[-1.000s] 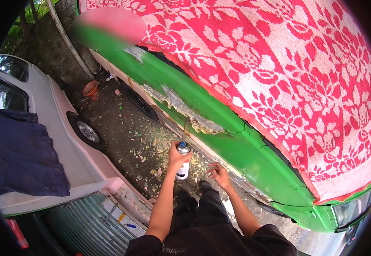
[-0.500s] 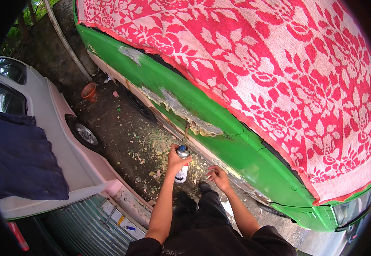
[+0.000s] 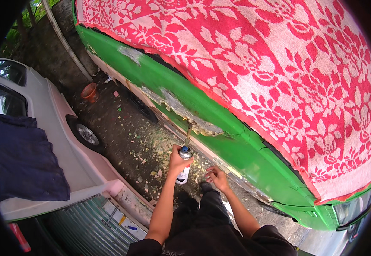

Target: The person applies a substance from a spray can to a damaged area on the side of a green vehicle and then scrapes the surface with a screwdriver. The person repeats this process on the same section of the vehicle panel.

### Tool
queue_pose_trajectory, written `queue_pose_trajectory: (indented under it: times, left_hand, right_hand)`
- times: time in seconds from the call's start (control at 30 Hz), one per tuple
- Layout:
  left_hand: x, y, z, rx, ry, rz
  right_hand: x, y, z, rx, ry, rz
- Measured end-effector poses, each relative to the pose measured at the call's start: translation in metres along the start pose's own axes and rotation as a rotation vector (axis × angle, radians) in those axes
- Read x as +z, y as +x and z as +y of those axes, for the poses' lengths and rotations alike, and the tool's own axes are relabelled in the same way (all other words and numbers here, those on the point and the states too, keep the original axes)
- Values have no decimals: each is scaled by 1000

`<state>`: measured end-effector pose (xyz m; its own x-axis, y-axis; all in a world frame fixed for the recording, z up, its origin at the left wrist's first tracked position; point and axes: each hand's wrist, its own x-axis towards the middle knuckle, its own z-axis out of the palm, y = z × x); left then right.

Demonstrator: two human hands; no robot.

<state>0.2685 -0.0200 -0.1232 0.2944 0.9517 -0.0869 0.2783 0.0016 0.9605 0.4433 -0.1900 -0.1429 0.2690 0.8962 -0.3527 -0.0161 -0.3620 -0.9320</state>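
My left hand (image 3: 178, 162) is wrapped around a blowtorch (image 3: 183, 174), a white and red gas canister with a blue and silver top. Its brass-coloured tube (image 3: 188, 134) points away from me, the tip close to the lower edge of a grey, flaking patch (image 3: 192, 120) on the side of a green vehicle (image 3: 160, 77). No flame can be made out. My right hand (image 3: 218, 177) hangs empty a little to the right of the canister, its fingers loosely bent and apart, near the vehicle's lower edge.
A red and pink floral cloth (image 3: 254, 64) covers the green vehicle's top. On the left stands a pale car (image 3: 49, 109) with a dark cloth (image 3: 23, 158) over it. Paint flakes (image 3: 153, 147) litter the ground between them, and an orange bucket (image 3: 90, 92) sits farther off.
My left hand and the blowtorch have shifted slightly right, and the tube's tip has moved with them along the flaking patch. The right hand has barely moved.
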Motion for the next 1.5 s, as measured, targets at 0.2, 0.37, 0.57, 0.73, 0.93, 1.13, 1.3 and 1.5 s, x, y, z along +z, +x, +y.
queue_pose_trajectory:
  times: [0.2,0.37,0.57,0.73,0.93,1.13,1.3,1.5]
  left_hand:
    - [1,-4,-2,-9,68,19]
    - [3,-7,-4,-25,34,46]
    - [1,-5,7,18,46,-12]
    - [6,-5,-9,-23,-23,23]
    - [-4,-5,11,23,94,-51]
    - [-10,1,7,-7,81,11]
    - [-6,2,-3,19,40,-29]
    - [-2,-4,-11,56,148,-53]
  right_hand:
    - [4,0,0,-11,6,-20]
    - [7,0,-2,2,27,-21]
    - [10,1,5,-11,13,-24]
    - [13,1,3,17,14,-42]
    - [6,-3,-1,2,26,-29]
    - [3,-3,-3,3,26,-36]
    - [6,0,-2,33,39,-41]
    - [10,3,8,18,54,-36]
